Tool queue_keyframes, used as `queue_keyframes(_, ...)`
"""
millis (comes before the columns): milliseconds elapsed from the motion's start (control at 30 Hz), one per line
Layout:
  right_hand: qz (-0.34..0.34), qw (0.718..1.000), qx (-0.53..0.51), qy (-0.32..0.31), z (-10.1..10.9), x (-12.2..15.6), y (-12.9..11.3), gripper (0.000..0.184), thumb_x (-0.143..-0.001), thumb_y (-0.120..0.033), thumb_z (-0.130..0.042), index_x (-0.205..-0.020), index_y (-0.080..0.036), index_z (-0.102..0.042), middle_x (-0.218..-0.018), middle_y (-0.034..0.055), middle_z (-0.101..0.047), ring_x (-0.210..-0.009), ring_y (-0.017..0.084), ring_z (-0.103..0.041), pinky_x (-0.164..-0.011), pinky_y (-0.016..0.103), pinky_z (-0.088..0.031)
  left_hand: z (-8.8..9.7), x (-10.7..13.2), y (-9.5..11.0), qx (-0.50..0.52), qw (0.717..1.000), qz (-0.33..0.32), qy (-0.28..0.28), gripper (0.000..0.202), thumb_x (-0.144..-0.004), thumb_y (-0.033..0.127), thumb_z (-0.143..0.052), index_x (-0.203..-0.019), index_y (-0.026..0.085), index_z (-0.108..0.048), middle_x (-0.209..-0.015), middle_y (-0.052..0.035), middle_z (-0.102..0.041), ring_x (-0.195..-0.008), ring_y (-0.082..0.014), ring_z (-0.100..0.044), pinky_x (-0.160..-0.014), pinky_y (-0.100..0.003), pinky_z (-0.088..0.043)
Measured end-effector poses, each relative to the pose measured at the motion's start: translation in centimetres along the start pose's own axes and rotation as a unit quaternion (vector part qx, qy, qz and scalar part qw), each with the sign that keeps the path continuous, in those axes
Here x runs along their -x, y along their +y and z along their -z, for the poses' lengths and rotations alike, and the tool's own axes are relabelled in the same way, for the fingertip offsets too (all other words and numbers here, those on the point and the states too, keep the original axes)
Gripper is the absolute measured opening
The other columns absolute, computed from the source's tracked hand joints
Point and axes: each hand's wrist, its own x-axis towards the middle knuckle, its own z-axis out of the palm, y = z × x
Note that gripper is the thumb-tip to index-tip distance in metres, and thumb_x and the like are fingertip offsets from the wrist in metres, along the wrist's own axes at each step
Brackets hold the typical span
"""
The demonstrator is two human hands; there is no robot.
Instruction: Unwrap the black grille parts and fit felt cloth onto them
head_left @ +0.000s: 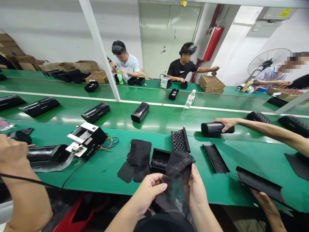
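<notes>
My left hand [148,190] and my right hand [196,190] are both closed on a dark, see-through plastic bag [177,180] with a black part inside, held over the near edge of the green table [101,170]. My left thumb and fingers pinch the bag's left side; my right hand grips its right side. Just beyond the bag sit two black perforated grille shells [180,140] and a pile of black fabric pieces [136,159].
A co-worker's arm on the right reaches to a black cylinder [213,128] on the belt, their other hand holding a long black panel [259,183]. Another person's arm [21,187] is at my left by a test device [87,139]. Black housings ride the conveyor; a water bottle [190,99] stands there.
</notes>
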Motion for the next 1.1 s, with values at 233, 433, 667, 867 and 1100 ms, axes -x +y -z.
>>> queue_keyframes(233, -0.154, 0.983, -0.023, -0.097, 2.2, 0.8, -1.3, 0.033, -0.073, -0.05, -0.049, -0.08, -0.021, -0.064, -0.078, 0.0033, -0.069, -0.071, 0.019, -0.063, -0.061, 0.031, -0.05, 0.5, 0.1, 1.6, -0.073, 0.997, 0.006, 0.004, 0.028, -0.06, 0.015, -0.06, -0.088, 0.016, -0.064, -0.082, -0.0031, -0.067, -0.078, -0.015, -0.058, -0.075, -0.026, -0.042)
queue_keyframes(433, -0.198, 0.965, 0.073, -0.157, 3.7, -0.4, -3.1, 0.017, -0.063, -0.029, -0.068, -0.071, -0.015, -0.066, -0.065, 0.0045, -0.068, -0.059, 0.016, -0.061, -0.057, 0.026, -0.046, -0.7, -1.6, 2.8, -0.167, 0.984, 0.048, 0.041, 0.022, -0.06, 0.013, -0.054, -0.079, 0.018, -0.066, -0.075, 0.0019, -0.066, -0.064, -0.0104, -0.053, -0.064, -0.021, -0.039)
queue_keyframes(667, -0.156, 0.954, 0.146, -0.211, 2.8, -1.9, -6.8, 0.02, -0.065, -0.03, -0.067, -0.071, -0.011, -0.067, -0.054, 0.0026, -0.063, -0.047, 0.01, -0.053, -0.048, 0.019, -0.038, -3.0, -3.6, 4.2, -0.19, 0.979, 0.053, 0.048, 0.026, -0.062, 0.038, -0.063, -0.067, 0.013, -0.061, -0.057, 0.003, -0.055, -0.052, -0.0069, -0.043, -0.052, -0.018, -0.032)
queue_keyframes(867, -0.13, 0.949, 0.181, -0.222, 2.3, -2.2, -7.7, 0.021, -0.068, -0.033, -0.063, -0.069, -0.012, -0.066, -0.051, 0.0016, -0.061, -0.044, 0.01, -0.05, -0.046, 0.02, -0.038, -2.3, -4.9, 4.2, -0.133, 0.985, 0.062, 0.086, 0.035, -0.059, 0.045, -0.064, -0.054, 0.015, -0.046, -0.045, 0.0074, -0.042, -0.042, -0.0046, -0.035, -0.044, -0.017, -0.026)
queue_keyframes(1100, -0.097, 0.961, 0.168, -0.198, 1.7, -1.3, -6.1, 0.024, -0.065, -0.035, -0.066, -0.076, -0.014, -0.066, -0.059, 0.0037, -0.065, -0.053, 0.015, -0.057, -0.053, 0.024, -0.043, -0.6, -3.3, 3.5, -0.047, 0.996, 0.043, 0.058, 0.027, -0.061, 0.039, -0.064, -0.074, 0.017, -0.055, -0.061, 0.003, -0.057, -0.053, -0.0084, -0.05, -0.052, -0.019, -0.038)
